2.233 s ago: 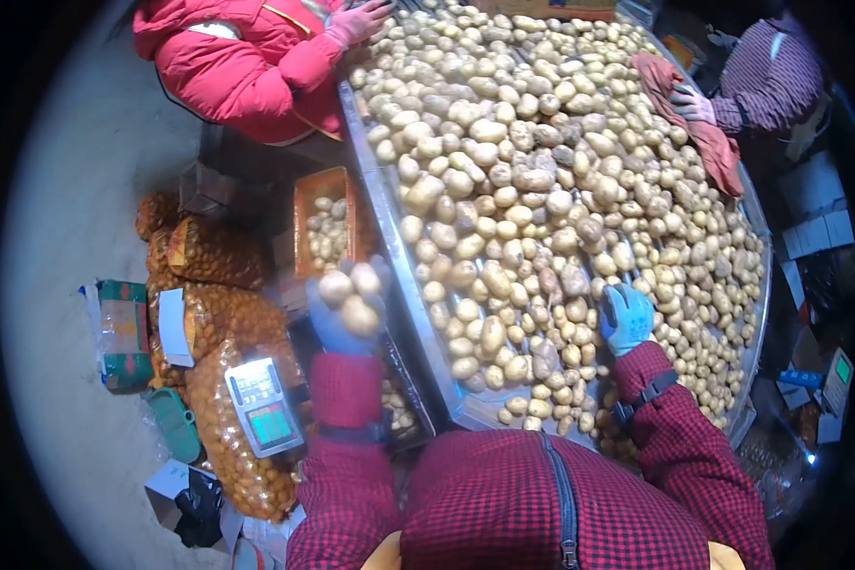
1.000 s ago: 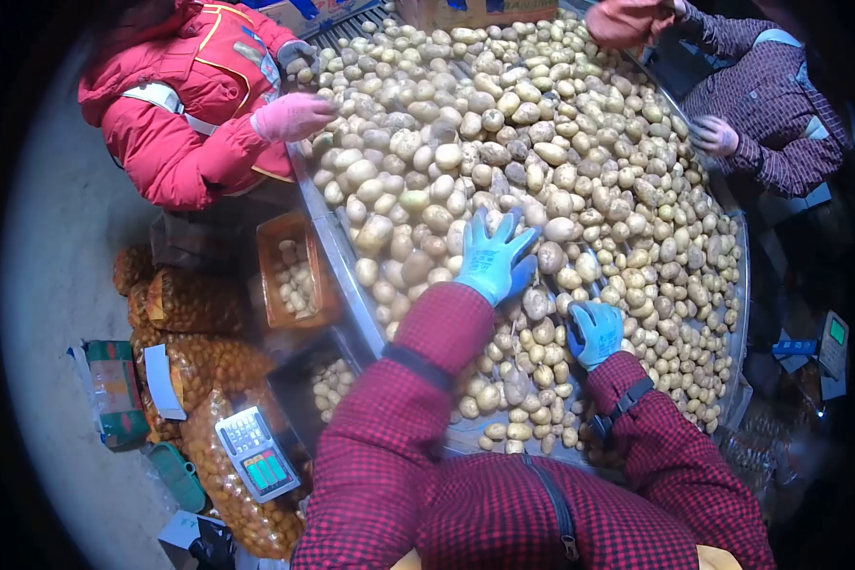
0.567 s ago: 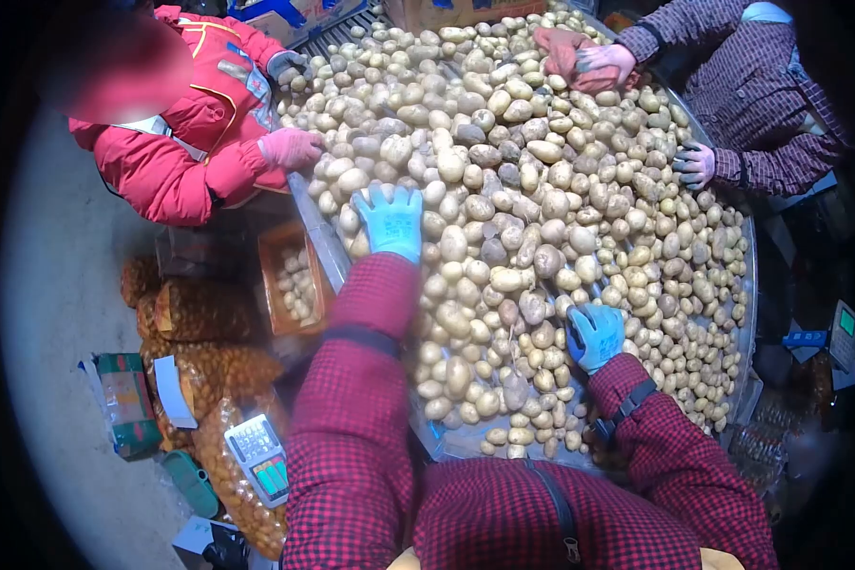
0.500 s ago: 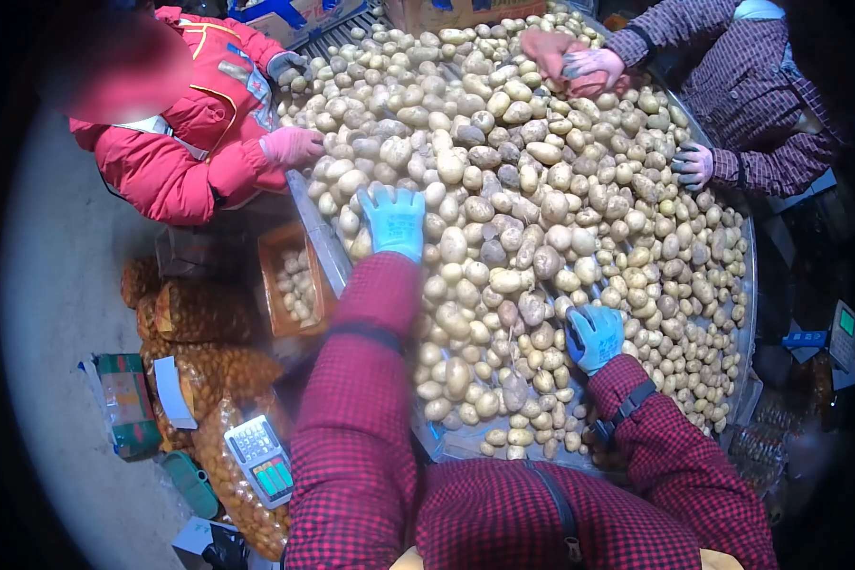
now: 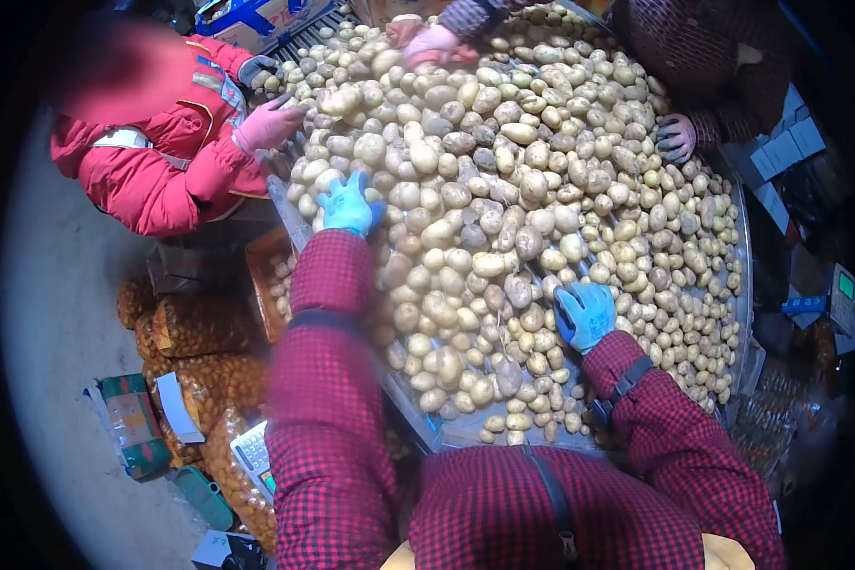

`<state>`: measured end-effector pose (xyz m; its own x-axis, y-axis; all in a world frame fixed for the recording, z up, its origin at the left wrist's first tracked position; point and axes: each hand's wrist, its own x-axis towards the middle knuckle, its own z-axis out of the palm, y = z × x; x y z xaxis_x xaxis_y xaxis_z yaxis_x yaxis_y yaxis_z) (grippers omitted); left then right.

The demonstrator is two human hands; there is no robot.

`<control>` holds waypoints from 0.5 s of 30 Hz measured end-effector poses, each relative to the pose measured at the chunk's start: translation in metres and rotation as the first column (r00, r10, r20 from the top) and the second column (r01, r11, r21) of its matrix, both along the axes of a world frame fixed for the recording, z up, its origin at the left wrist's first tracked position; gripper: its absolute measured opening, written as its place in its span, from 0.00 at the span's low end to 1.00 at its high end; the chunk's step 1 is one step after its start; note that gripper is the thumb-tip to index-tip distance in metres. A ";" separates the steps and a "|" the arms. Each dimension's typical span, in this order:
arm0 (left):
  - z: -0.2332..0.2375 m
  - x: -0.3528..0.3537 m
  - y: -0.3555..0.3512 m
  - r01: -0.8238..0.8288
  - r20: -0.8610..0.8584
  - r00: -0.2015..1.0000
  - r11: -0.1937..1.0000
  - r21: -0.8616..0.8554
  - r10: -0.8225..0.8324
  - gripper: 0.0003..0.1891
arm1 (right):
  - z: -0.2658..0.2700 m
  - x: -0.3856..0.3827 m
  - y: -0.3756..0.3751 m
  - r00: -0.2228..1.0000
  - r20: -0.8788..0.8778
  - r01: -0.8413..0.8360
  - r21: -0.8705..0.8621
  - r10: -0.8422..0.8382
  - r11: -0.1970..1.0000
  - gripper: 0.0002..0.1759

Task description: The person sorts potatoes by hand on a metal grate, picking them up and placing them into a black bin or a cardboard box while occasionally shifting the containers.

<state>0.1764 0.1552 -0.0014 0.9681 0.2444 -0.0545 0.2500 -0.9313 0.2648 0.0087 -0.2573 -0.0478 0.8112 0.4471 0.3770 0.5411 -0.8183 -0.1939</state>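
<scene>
A broad heap of potatoes covers a metal sorting table. My left hand, in a light blue glove, rests on the potatoes near the table's left edge, its fingers spread and the thumb out to the right. Lower down and to the right, my right hand, gloved the same way, lies over potatoes with its fingers apart and slightly bent. I see no potato gripped in either hand, though both palms are mostly hidden.
A co-worker in a red jacket works at the left edge. Another, at the upper right, holds a reddish cloth on the heap. Below left are an orange crate, net sacks of potatoes and a white scale or calculator.
My left hand has moved left across the potatoes; my right hand has shifted slightly left and up. The co-worker's cloth has swept left along the far side.
</scene>
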 end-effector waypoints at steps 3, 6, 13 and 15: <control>-0.017 0.001 0.015 -0.016 0.215 0.976 0.997 -0.077 0.032 0.24 | -0.003 0.001 -0.001 0.999 0.036 0.006 0.007 -0.006 1.000 0.19; -0.014 -0.010 0.031 -0.012 0.247 0.928 0.686 -0.727 0.278 0.22 | 0.002 0.001 0.002 0.999 0.051 0.014 0.047 -0.017 0.999 0.16; 0.019 -0.121 -0.094 0.385 0.676 0.720 0.901 -0.200 -0.158 0.21 | 0.025 -0.008 0.034 0.679 -0.687 0.597 0.722 0.260 0.350 0.13; 0.039 -0.155 -0.133 0.507 0.621 0.738 0.824 -0.254 -0.263 0.23 | 0.057 -0.012 0.040 0.319 -0.658 0.755 0.611 0.682 0.236 0.20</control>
<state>0.0211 0.0223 0.0378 0.8628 -0.0810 0.4989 -0.4057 -0.6999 0.5879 -0.0028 -0.2169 0.0095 0.8123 0.3980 -0.4263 -0.5565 0.3100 -0.7708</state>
